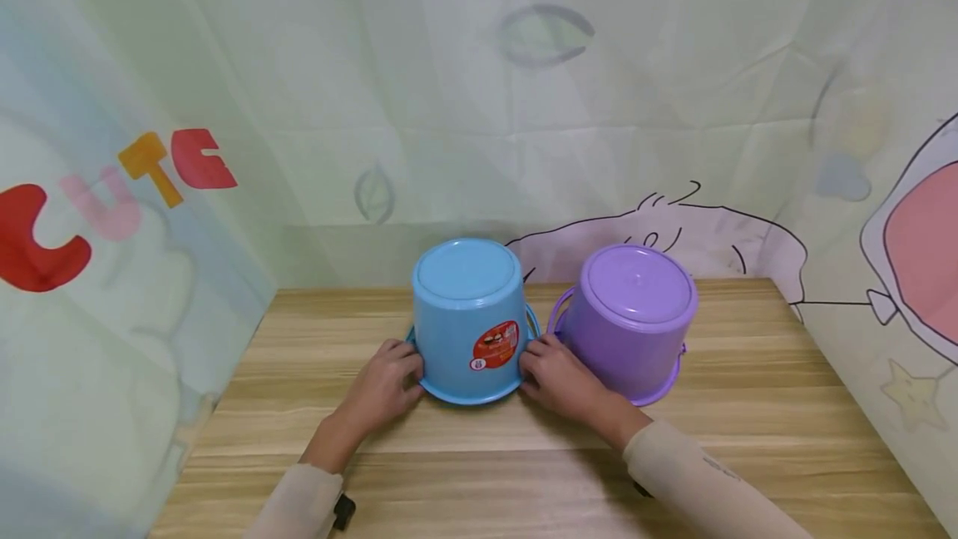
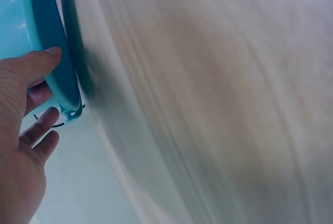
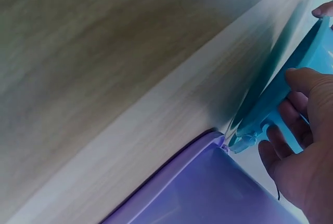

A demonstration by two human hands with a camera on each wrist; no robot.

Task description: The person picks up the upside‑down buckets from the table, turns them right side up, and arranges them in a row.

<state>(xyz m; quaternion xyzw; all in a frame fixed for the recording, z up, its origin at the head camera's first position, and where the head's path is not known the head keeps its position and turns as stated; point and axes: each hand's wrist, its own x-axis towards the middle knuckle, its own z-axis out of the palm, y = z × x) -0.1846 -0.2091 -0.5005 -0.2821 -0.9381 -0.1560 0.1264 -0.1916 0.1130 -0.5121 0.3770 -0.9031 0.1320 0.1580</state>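
An upside-down blue bucket (image 1: 449,331) with a red label (image 1: 496,345) is between my two hands. My left hand (image 1: 384,381) grips its rim on the left side. In the left wrist view the thumb (image 2: 44,63) lies over the rim, and a narrow gap shows between rim and table. On the opposite side, my right hand (image 1: 565,381) pinches the rim, its thumb (image 3: 302,78) on the edge. The bucket's handle hangs behind, mostly hidden. Close to my right hand, a purple bucket (image 1: 636,289) stands upside down on the table.
The wooden table (image 1: 479,472) runs up to a printed cloth (image 1: 322,190) at the back, with more cloth along both sides. The purple bucket's handle (image 1: 557,310) sticks out toward the blue bucket, leaving little room between them.
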